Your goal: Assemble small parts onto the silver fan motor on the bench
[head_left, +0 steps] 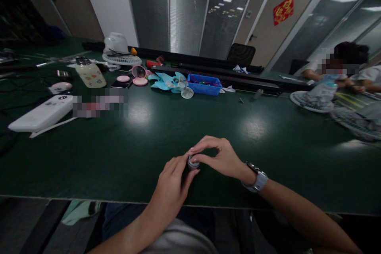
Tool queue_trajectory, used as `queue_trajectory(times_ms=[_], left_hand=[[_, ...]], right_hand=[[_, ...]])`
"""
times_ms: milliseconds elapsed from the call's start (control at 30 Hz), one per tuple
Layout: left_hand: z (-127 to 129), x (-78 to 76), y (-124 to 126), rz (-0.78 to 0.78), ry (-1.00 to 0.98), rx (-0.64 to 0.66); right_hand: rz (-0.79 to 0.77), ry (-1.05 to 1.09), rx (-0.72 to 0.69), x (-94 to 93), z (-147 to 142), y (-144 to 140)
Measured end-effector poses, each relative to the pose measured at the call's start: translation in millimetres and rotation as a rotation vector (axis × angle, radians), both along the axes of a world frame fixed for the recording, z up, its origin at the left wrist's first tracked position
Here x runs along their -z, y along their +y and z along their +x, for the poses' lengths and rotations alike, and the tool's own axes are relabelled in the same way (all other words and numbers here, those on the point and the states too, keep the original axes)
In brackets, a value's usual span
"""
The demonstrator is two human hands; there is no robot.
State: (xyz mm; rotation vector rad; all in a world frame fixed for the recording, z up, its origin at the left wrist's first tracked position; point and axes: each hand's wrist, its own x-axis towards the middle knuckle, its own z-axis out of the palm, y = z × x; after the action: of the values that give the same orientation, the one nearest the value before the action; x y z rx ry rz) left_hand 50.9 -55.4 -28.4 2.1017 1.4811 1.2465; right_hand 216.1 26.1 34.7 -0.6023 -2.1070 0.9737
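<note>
Near the front edge of the tabletop (89,158), both hands pinch one small round metal part (193,162): left hand (171,184) from below, right hand (222,158) over its top. It looks light, rigid and smooth, likely slippery; the rim seems the surest hold. Bare surface lies all around; clutter sits well apart toward the far edge.

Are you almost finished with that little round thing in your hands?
Hard to say. Both hands, left hand and right hand, pinch a small round part above the green table. Nothing finished lies near them. Blue fan blades and a blue bin sit untouched far across.
</note>
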Motion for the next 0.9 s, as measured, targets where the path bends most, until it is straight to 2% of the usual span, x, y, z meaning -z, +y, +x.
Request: queue_trajectory(times_ms=[333, 667, 767, 900], left_hand=[[0.0, 0.5, -1.6, 0.021, 0.006, -0.005], [-0.1, -1.0, 0.6, 0.002, 0.011, 0.007], [-0.1, -0.2, -0.2, 0.006, 0.012, 0.004], [-0.3, 0.0, -1.3, 0.0, 0.002, 0.01]], right_hand=[[0.068, -0.049, 0.008, -3.9, 4.4, -2.8], [0.352, -0.218, 0.019, -10.9, 4.5, -7.6], [0.277, -0.212, -0.017, -11.1, 6.4, -7.2], [0.117, -0.104, -0.042, -6.7, 6.5, -6.3]])
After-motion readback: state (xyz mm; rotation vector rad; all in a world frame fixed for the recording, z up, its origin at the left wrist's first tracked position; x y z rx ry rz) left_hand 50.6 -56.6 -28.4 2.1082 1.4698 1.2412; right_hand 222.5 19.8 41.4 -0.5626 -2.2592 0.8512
